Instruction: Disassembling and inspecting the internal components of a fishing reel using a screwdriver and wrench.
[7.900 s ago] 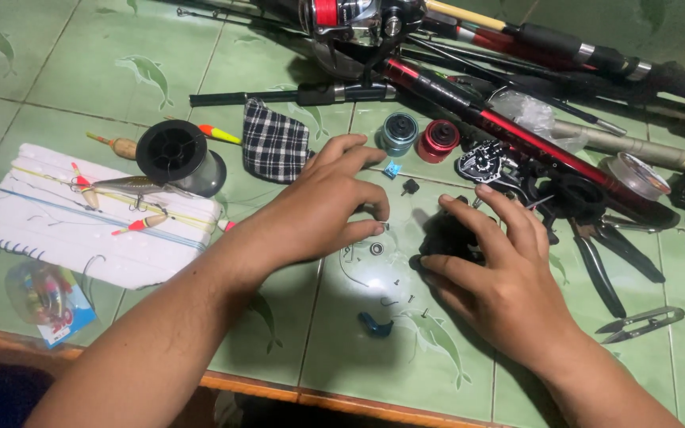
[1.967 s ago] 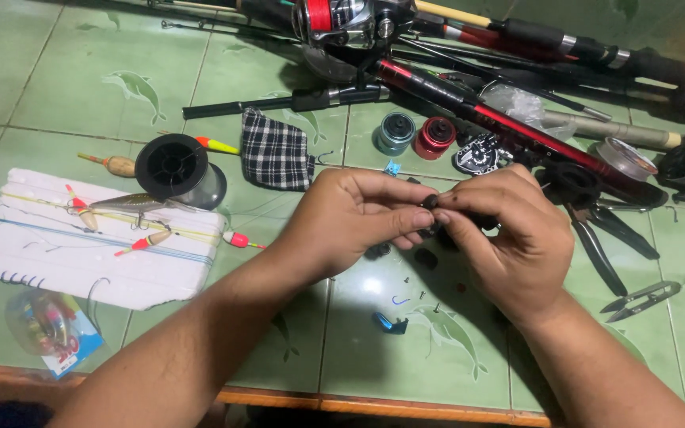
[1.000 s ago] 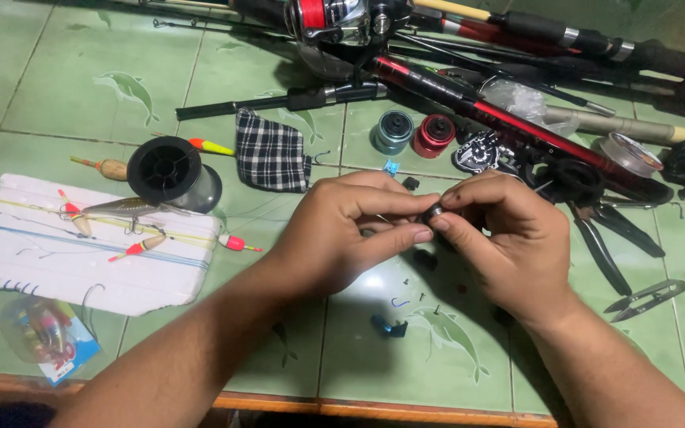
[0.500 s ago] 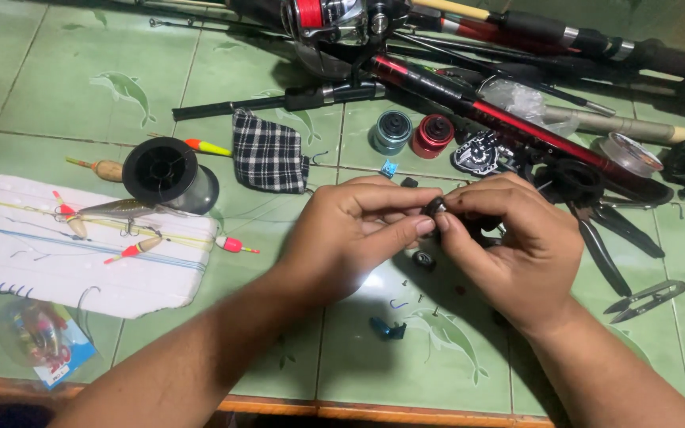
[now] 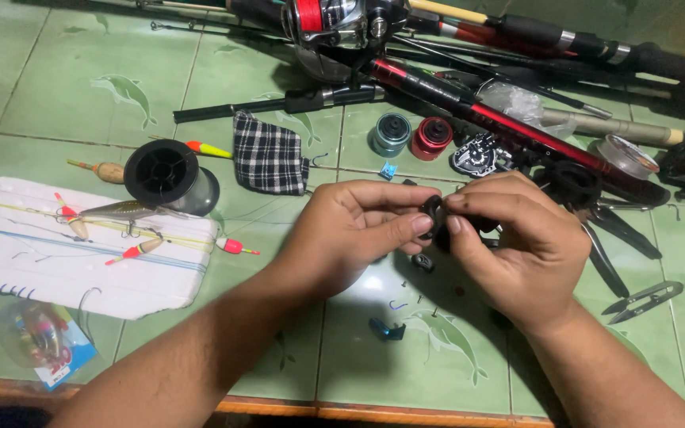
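Both hands meet above the middle of the green tiled table (image 5: 81, 95), each pinching the same small black part (image 5: 433, 215), which sits just right of centre in the view. The left hand (image 5: 350, 238) closes on it from 9 o'clock with thumb and forefinger tips; the right hand (image 5: 517, 246) wraps it from 3 o'clock, fingers curled narrow around the rest of the piece, most of which is hidden in the palm. The part appears to be hard plastic or metal, light and stiff, and small enough to slip from a fingertip grip; hold it by its rim or edge between pads rather than nails, and keep it over the table so that a drop stays within reach. Directly below the hands, at 6 o'clock, lie a small dark round piece (image 5: 422, 262) and a blue clip (image 5: 386, 329), both loose on the tiles. At 9 o'clock rests a white foam board (image 5: 81, 273) carrying rigged floats and hooks, and just above it stands a black line spool (image 5: 164, 173). A checked cloth pouch (image 5: 267, 154) lies at 11 o'clock. At 12 o'clock stand a teal spool (image 5: 390, 133) and a red spool (image 5: 431, 137), touching side by side, with a red fishing rod (image 5: 509, 127) behind them. Thread snips (image 5: 644, 299) lie at 4 o'clock, well apart from the hands.
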